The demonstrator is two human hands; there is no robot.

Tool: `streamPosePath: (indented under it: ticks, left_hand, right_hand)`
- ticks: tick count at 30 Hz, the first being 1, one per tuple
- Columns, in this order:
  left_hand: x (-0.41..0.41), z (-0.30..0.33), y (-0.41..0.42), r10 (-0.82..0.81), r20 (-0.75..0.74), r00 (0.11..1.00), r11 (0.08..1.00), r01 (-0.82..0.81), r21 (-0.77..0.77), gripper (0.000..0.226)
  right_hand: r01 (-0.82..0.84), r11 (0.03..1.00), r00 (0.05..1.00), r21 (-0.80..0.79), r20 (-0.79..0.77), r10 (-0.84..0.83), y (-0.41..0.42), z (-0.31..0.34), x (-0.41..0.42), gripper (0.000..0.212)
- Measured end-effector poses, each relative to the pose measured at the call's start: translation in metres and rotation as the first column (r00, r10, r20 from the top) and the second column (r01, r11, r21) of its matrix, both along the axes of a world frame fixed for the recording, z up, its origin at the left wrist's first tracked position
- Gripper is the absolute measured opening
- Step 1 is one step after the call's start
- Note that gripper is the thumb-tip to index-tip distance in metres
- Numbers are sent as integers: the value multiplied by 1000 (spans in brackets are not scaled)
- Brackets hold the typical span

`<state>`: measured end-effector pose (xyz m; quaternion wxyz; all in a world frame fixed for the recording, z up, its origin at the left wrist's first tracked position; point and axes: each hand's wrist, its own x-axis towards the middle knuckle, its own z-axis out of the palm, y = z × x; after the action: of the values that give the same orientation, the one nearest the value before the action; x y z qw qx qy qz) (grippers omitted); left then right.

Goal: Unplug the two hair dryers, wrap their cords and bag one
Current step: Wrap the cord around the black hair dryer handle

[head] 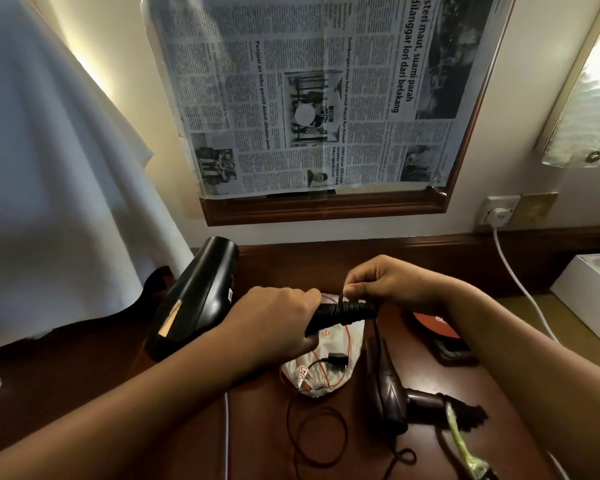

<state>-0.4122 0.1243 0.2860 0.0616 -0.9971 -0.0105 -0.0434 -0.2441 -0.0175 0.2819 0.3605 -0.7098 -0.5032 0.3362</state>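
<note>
My left hand [274, 320] grips the handle of a large black hair dryer [194, 299], held above the dark wooden desk [326, 265]. Black cord is wound in tight coils around that handle [347, 311]. My right hand [388, 282] pinches the cord just above the coils. The loose cord drops to the desk and ends in a black plug [336, 360] lying on a white drawstring bag [321, 372] with red print. A second, dark brown hair dryer [395, 393] lies on the desk to the right, its cord loose beside it.
A white plug [499, 214] sits in a wall socket at the right, its white cable [520, 282] trailing down over the desk. A red and black disc [437, 327] and a white box [593, 289] stand at the right. White cloth [49, 168] drapes at the left.
</note>
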Motion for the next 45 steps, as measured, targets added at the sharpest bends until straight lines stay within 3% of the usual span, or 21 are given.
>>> streamPosePath:
  ticks: [3,5,8,10,14,17,21,23,25,27,28,31,33,36,39,45]
  left_hand:
    - [3,-11,-4,11,-24,1000,999,-10,44,32]
    - [6,-19,-3,62,-36,997,998,-61,21,30]
    - [11,-27,-1,126,-55,990,991,-128,-29,32]
    - [15,-31,-2,143,-59,988,988,-146,-48,34]
    - [22,-38,-7,141,-67,988,988,-145,-58,34]
    - [27,-40,-10,151,-87,985,982,-159,-102,37]
    - [24,-25,-4,108,-97,989,932,-135,-337,42]
    - [15,-17,4,124,6,992,892,-109,-439,51]
    - [4,-16,20,230,213,950,839,-83,-537,56]
    - [-7,-24,40,412,326,851,747,-111,-655,53]
    - [-12,-31,49,517,312,797,667,-146,-731,48]
    - [-22,-52,71,712,67,699,292,-207,-934,42]
    - [-25,-63,75,694,-117,710,56,-216,-975,50]
    - [-22,-74,75,606,-267,750,-181,-197,-964,63]
    - [-18,-84,78,528,-312,790,-308,-165,-937,74]
    - [-11,-100,92,464,-318,827,-358,-154,-921,75]
  right_hand:
    - [9,1000,998,9,63,-9,1,6,-8,17]
    - [15,1000,970,-9,244,-12,1,5,-18,17]
    - [40,999,785,-24,619,-17,-1,-9,-32,33]
    - [90,995,692,37,716,-89,-3,-25,-40,44]
    - [138,949,582,283,752,-308,-10,-61,-44,43]
    - [113,920,523,375,765,-376,-14,-73,-40,38]
    - [38,872,486,489,753,-443,-19,-73,-33,31]
    - [17,842,485,539,732,-478,-20,-74,-26,33]
    - [9,826,488,563,719,-495,-22,-76,-17,33]
    - [11,825,483,565,719,-499,-24,-78,-6,31]
    - [17,823,479,568,717,-506,-25,-80,-1,31]
    - [49,814,481,579,701,-527,-24,-87,9,36]
    - [76,808,492,584,683,-540,-22,-92,12,42]
    - [110,793,513,599,649,-561,-17,-100,13,46]
    - [135,790,532,598,629,-567,-11,-106,11,41]
    - [174,779,539,602,604,-587,1,-116,8,37]
